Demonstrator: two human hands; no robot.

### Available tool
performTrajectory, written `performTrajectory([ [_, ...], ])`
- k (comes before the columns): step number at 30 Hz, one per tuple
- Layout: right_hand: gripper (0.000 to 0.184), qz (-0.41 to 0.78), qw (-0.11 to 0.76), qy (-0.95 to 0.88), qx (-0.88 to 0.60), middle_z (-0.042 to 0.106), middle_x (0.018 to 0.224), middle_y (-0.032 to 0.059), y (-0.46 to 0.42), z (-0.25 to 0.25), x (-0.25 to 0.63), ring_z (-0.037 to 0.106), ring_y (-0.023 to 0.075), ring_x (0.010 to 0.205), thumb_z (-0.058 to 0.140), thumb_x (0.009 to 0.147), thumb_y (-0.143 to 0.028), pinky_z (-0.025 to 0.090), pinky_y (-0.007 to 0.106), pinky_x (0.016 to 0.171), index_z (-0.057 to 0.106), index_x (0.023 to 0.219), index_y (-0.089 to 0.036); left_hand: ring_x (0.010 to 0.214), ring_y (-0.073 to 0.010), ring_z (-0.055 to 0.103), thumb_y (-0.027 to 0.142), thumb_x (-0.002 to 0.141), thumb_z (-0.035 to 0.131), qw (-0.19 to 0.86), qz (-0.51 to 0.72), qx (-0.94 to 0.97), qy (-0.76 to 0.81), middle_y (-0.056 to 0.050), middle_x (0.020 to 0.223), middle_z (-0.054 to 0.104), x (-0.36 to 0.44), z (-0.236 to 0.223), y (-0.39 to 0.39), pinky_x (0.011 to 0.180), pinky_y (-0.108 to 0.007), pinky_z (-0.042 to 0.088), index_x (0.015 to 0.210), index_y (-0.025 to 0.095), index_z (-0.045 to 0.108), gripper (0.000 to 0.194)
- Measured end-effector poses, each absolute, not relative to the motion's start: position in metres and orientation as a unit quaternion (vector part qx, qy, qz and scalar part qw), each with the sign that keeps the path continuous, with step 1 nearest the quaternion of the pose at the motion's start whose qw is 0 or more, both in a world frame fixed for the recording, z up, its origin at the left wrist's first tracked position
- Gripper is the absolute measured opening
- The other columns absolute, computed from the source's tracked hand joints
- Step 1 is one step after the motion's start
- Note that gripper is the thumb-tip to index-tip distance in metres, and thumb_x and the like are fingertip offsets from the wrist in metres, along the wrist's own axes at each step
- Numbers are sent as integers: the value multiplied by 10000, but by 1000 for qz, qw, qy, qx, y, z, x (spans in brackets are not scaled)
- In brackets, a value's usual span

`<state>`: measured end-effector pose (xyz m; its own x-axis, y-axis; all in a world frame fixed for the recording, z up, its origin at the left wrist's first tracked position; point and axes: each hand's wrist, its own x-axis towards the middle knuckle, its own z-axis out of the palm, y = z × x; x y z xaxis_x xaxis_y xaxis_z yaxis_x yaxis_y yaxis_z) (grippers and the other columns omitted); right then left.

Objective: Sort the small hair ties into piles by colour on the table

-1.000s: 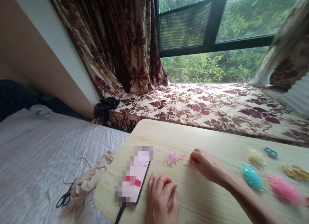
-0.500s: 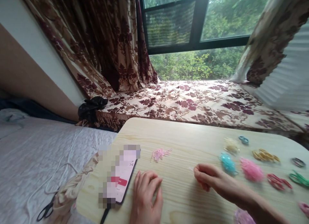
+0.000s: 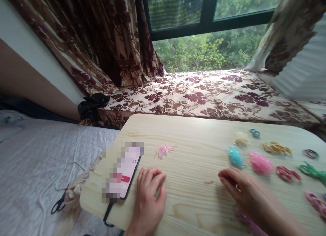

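Observation:
My left hand (image 3: 151,195) rests on the table beside the phone, its fingers loosely stretched out and holding nothing. Over the table to the right hovers my right hand (image 3: 235,185), its thumb and index fingertips close together. Whether anything is between them is too small to make out. Just left of those fingertips lies a short pink band (image 3: 209,182). A small heap of pale pink bands (image 3: 165,150) sits farther back, between the hands. Beyond my right hand are a bright pink bundle (image 3: 260,162) and a turquoise bundle (image 3: 235,157).
A phone (image 3: 129,175) with a cable lies at the table's (image 3: 188,134) left side. Cream (image 3: 240,139), yellow (image 3: 276,148), red (image 3: 287,174) and green (image 3: 313,169) bundles spread across the right. A bed (image 3: 51,154) adjoins on the left; a cloth-covered window ledge (image 3: 193,96) runs behind.
My right hand has drawn back to the right, and a short pink band now lies on the table where its fingertips were. My left hand stays beside the phone. The view has tilted down.

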<state>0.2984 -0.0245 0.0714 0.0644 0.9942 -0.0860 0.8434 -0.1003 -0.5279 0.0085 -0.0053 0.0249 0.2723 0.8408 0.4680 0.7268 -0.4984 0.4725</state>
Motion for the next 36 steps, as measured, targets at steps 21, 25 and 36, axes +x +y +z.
performTrajectory([
  [21,271,180,178,-710,-657,672,941,57,-37,65,300,654,184,745,460,951,-399,495,308,649,706,927,-288,1083,-215,608,111,929,490,85,333,793,503,-39,1081,644,8,29,-5,1102,-500,388,1091,255,624,255],
  [25,302,199,144,-705,-665,657,851,50,-30,68,289,632,183,697,442,935,-391,465,311,616,662,771,-264,1096,-214,598,93,924,487,89,333,793,503,-43,1090,635,7,30,-6,1109,-506,378,1107,253,612,273],
  [36,298,193,166,-709,-657,638,745,48,-32,73,290,611,172,642,430,902,-380,466,293,584,584,679,-254,1076,-217,624,117,922,495,77,335,789,509,-43,1072,666,8,29,-6,1091,-488,424,1083,253,646,260],
])
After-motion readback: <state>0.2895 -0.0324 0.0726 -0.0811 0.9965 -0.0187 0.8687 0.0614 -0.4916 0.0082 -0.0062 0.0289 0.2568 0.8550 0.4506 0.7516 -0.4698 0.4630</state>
